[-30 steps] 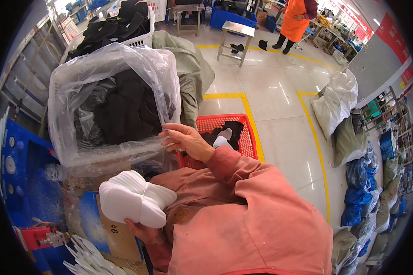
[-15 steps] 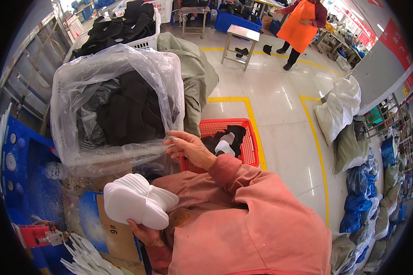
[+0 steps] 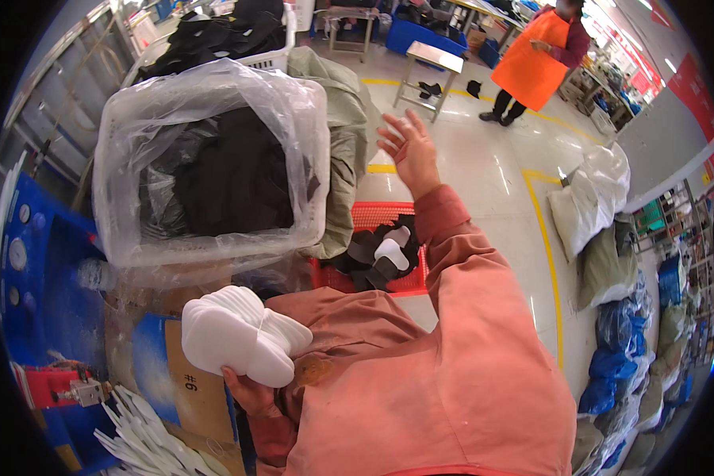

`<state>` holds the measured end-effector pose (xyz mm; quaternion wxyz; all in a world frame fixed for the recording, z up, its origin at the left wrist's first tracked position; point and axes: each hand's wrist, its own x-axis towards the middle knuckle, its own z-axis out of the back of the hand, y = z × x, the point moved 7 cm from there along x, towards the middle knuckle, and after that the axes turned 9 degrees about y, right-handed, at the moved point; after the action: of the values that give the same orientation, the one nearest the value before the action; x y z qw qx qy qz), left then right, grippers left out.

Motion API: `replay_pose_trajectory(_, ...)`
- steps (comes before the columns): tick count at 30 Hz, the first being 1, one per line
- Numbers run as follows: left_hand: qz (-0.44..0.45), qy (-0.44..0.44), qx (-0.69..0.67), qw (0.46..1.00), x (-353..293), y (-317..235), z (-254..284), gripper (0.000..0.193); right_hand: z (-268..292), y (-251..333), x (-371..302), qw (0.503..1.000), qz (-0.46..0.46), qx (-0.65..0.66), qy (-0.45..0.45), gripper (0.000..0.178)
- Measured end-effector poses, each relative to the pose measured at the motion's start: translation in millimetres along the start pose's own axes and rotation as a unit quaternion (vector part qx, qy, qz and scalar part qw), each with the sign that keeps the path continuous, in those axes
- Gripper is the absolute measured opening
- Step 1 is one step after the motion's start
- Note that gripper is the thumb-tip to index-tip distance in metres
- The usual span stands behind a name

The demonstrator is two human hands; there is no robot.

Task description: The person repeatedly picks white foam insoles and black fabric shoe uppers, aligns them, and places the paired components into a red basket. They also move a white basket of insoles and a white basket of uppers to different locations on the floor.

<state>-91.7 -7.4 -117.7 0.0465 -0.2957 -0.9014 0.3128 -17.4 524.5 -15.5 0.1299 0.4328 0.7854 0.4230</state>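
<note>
My left hand grips a thick stack of white insole-shaped pieces from below, close to my lap. Only part of its fingers and thumb shows. My right hand is raised with fingers spread and holds nothing, out to the right of a white basket. That basket is lined with clear plastic, and dark flat pieces lie heaped inside. Below my right forearm stands a red basket with black pieces and a few light ones.
A cardboard box and a pile of white strips lie at lower left, beside a blue machine. A person in an orange apron stands beyond a small stool. Full sacks line the right side.
My right hand has let go of the plastic liner's edge and swung up and to the right, fingers spreading. The left hand and its white stack have barely moved.
</note>
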Motion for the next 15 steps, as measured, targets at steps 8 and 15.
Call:
replay_pose_trajectory(8, -0.031, -0.020, -0.006, 0.999, -12, -4, 8, 0.073, -58, -74, -36, 0.971, -0.109, -0.075, 0.198, 0.067)
replay_pose_trajectory(15, -0.019, -0.031, 0.025, 0.999, -11, 0, 22, 0.073, 23, -46, -24, 0.994, -0.077, -0.035, 0.067, 0.047)
